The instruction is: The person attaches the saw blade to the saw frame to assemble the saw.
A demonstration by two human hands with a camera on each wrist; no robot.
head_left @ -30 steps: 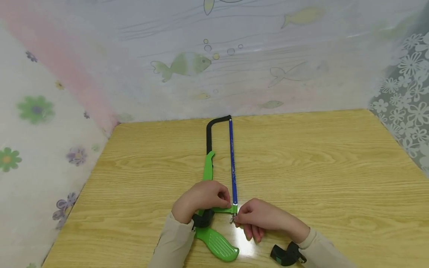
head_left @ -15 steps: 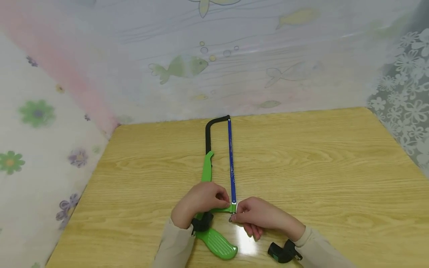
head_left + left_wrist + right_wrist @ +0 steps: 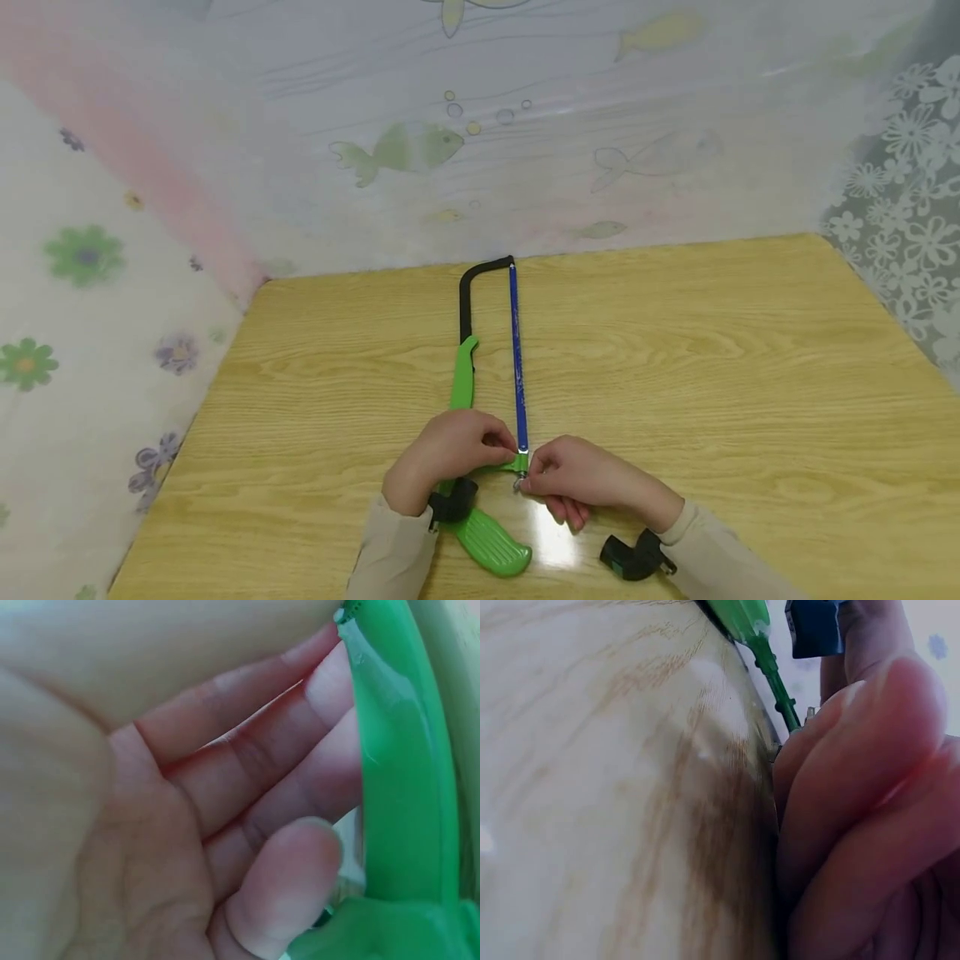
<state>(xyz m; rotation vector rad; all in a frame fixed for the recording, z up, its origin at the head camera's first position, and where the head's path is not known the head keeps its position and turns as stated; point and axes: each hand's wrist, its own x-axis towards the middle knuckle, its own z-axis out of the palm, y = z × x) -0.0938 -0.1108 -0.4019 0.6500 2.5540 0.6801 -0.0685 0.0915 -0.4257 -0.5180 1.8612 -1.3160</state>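
A hacksaw lies flat on the table, its black front bow pointing away and its ridged green handle towards me. The blue blade runs along its right side. With thumb and fingers my left hand pinches the green lower arm beside the blade's near end. Green frame fills the right of the left wrist view, with fingertips behind it. At the arm's end, my right hand pinches a small metal wing nut, partly covered by the fingertips. Its lower fingers curl close over the tabletop in the right wrist view.
The wood-grain table meets a wall covering with fish drawings at the back. A flower-patterned covering borders the left side. Black wrist cameras sit at both cuffs, the left one over the saw's frame.
My right fingertips have shifted slightly around the wing nut, which shows at a different angle. The left hand keeps its hold, and the saw stays nearly in place.
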